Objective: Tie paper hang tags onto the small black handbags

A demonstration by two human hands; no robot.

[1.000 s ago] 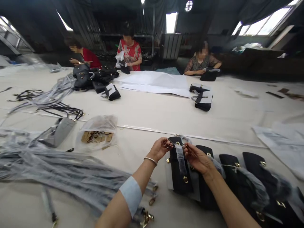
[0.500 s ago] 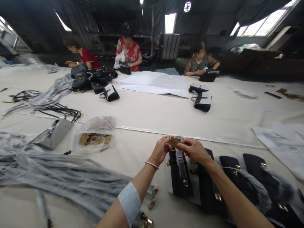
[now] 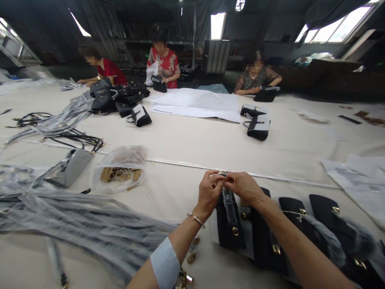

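My left hand [image 3: 209, 190] and my right hand [image 3: 245, 188] meet with fingertips pinched together at the top of a black handbag [image 3: 230, 226]. Between them is the string of a paper hang tag; the tag itself is mostly hidden by my fingers. The bag lies on the table, its handle [image 3: 230, 206] wrapped in clear plastic, with a gold clasp [image 3: 235, 231] lower down. Under my right wrist a second black handbag [image 3: 261, 233] lies alongside, with a bit of brown card [image 3: 244, 201] showing near it.
More black handbags [image 3: 323, 210] lie to the right. A clear bag of brown tags [image 3: 120, 154], a grey tape dispenser [image 3: 73, 166] and plastic-wrapped straps [image 3: 90, 228] are on the left. Across the table [image 3: 192, 140], several people, one in red floral [image 3: 170, 64], handle bags.
The brown hang tag, visible between my fingers before, is now hidden. My left hand has turned and both hands have drawn closer together at the bag's top.
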